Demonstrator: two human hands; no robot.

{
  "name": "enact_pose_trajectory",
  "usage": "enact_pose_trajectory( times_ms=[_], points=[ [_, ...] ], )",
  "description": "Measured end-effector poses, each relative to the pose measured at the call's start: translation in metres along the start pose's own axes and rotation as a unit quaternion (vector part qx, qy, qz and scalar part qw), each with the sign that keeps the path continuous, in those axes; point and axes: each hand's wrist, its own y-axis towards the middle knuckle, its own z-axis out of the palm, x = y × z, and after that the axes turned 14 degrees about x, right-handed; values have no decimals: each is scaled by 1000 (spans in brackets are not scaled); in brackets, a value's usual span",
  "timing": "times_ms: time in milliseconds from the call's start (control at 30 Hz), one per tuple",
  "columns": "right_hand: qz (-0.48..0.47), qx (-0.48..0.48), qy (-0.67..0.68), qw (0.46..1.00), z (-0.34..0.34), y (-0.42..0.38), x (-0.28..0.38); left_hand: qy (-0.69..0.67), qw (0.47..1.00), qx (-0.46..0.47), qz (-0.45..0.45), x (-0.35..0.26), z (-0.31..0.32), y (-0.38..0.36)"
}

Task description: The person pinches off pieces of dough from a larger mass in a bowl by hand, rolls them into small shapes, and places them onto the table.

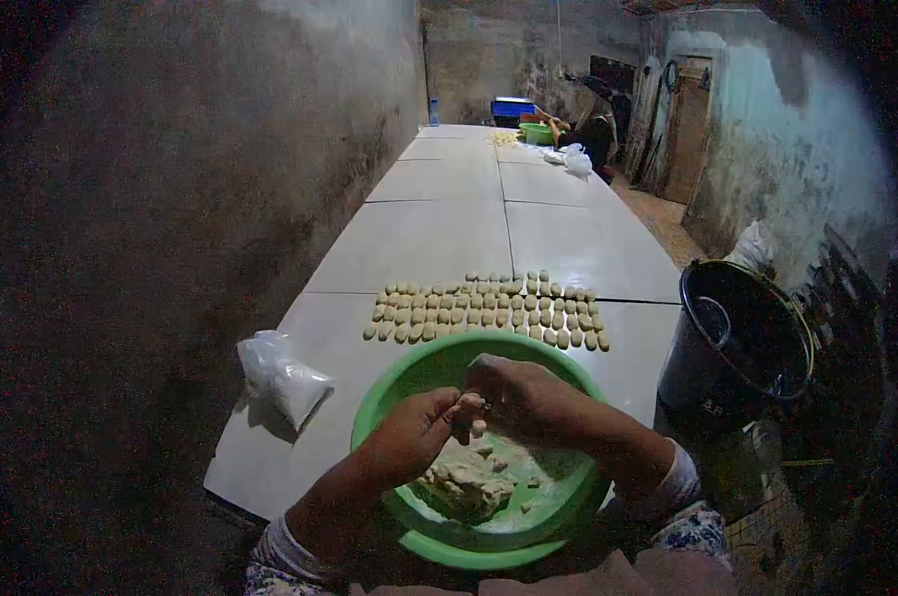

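Both hands are above a green plastic basin (pixel 367 409), close together. My left hand (pixel 416 425) is closed, with a small pale piece of dough (pixel 469 401) at its fingertips. Beside it my right hand (pixel 528 399) is curled, its fingertips meeting the left ones; what it holds is hidden. A lumpy mass of floury dough (pixel 466 485) lies in the basin with small crumbs around it. Just beyond the rim, several rows of small oval dough pieces (pixel 486 302) are laid out on the white table (pixel 409 238).
A clear bag of white powder (pixel 285 379) rests at the table's left edge. To the right stands a black bucket (pixel 695 368). At the far end, a person (pixel 596 139) works near another green basin (pixel 536 133), a blue crate (pixel 512 107) and a white plastic bag (pixel 576 159).
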Motion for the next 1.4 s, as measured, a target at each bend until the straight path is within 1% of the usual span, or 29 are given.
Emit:
enact_pose_trajectory(
  times_ms=[33, 67, 100, 133, 167, 233, 333, 400, 467, 500, 567, 600, 700, 733, 767, 800, 867, 900, 933, 967, 1000, 1067, 1100, 1133, 1167, 1200, 1300, 1367, 1400],
  points=[
    [-18, -7, 89, 996, 0, 1, -1, 0, 1000, 0, 0, 1, 0, 0],
    [-19, -7, 89, 996, -2, 1, -1, 36, 999, 0, 0, 2, -1, -1],
    [-56, -22, 73, 996, -4, 0, -1, 71, 997, -1, 1, 4, -1, -1],
    [-93, -38, 56, 993, -5, -1, 1, 71, 997, -1, 1, 4, 0, -1],
    [-109, -51, 89, 989, -6, -2, 6, 85, 996, -4, -8, 5, 0, -1],
    [-98, -42, 70, 992, -7, -2, 4, 99, 995, -6, -17, 6, 1, -1],
    [-74, -27, 42, 996, -7, -2, 1, 79, 997, -8, -17, 12, 1, 0],
    [-62, -21, 36, 997, -8, -2, 2, 56, 997, 25, 45, 22, -4, 2],
    [-44, 24, 67, 996, -9, -2, 7, 39, 999, 15, 27, 8, -1, -1],
    [-44, 23, 67, 996, -9, -3, 13, 22, 1000, 3, 10, 4, 0, -2],
    [-102, -37, 193, 975, -7, -2, 25, 2, 1000, 2, 11, 6, 1, -1],
    [-102, -37, 193, 975, -7, -2, 23, -16, 1000, 0, 12, 7, 0, 0],
    [-139, -34, 187, 972, -6, -2, 16, -16, 1000, -14, 15, 17, 0, 1],
    [-112, -35, 140, 983, -7, -2, 15, -16, 1000, -14, 15, 16, -1, 0],
    [-85, -35, 93, 991, -8, -3, 14, -11, 999, -1, 49, 12, -2, -2],
    [-85, -35, 93, 991, -8, -3, 14, -6, 996, 12, 83, 10, -3, -2],
    [-80, -65, 60, 993, -8, -3, 14, 1, 997, 13, 71, 9, 0, 0],
    [-80, -65, 60, 993, -7, -3, 12, 8, 998, 12, 60, 8, 1, 0],
    [-105, -62, 75, 990, -6, -1, 10, 8, 998, 13, 60, 5, 1, 0],
    [-131, -60, 90, 986, -4, 1, 9, 6, 1000, 6, 21, 1, 1, 0],
    [-130, -60, 90, 986, -1, 1, 10, 3, 1000, 0, -18, -1, 0, -1],
    [-40, -93, 186, 977, 2, 0, 15, 16, 1000, -3, -12, 13, 1, 0],
    [-40, -93, 187, 977, -2, -1, 15, 54, 999, -2, 1, 14, 1, -1],
    [-100, -60, 97, 988, -8, -2, 15, 91, 996, 0, 14, 12, 1, -2],
    [-159, -26, 7, 987, -11, -3, 14, 73, 997, 10, 14, 2, 2, -3],
    [-159, -27, 7, 987, -11, -3, 14, 73, 997, 10, 14, 0, 3, -3],
    [-153, -39, 35, 987, -8, -2, 13, 67, 997, -8, 34, 0, 4, -2],
    [-75, -130, 75, 986, -6, -2, 17, 61, 998, -6, 6, 3, 0, -1],
    [-75, -131, 75, 986, -6, -2, 17, 61, 998, -6, 6, 3, 1, -1]
  ],
)
